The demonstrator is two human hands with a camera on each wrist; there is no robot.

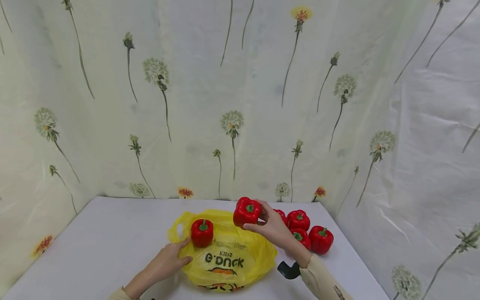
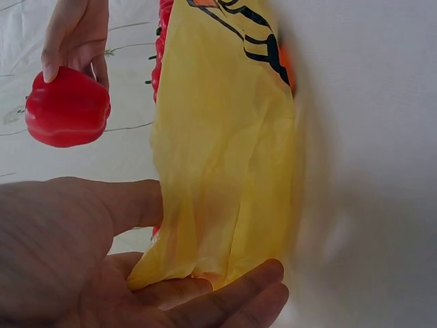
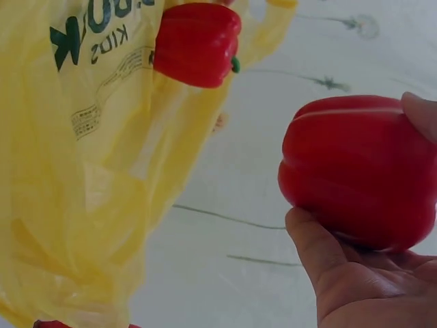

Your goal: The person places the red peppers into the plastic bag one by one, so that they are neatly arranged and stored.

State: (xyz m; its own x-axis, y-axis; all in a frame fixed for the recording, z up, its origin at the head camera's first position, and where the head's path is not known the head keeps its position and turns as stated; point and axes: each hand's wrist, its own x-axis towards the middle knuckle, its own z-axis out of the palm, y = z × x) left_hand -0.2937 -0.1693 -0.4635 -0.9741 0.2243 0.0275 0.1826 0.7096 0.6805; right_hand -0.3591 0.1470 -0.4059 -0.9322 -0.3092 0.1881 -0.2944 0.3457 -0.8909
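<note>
A yellow plastic bag (image 1: 225,271) with dark print lies on the table, and one red bell pepper (image 1: 202,233) rests on its left part. My right hand (image 1: 275,229) holds another red pepper (image 1: 246,211) by its sides above the bag's right part. In the right wrist view that pepper (image 3: 358,171) sits between thumb and fingers. At the bag's left edge is my left hand (image 1: 167,261), thumb and fingers extended. The left wrist view shows the bag's edge (image 2: 218,171) between the left hand's (image 2: 136,273) thumb and fingers, which look relaxed; a firm grip is not visible.
Several red peppers (image 1: 321,240) stand together on the right side of the white table (image 1: 112,233). A small black object (image 1: 288,271) lies near my right forearm. Behind the table hangs a pale cloth (image 1: 195,104) with dandelion print.
</note>
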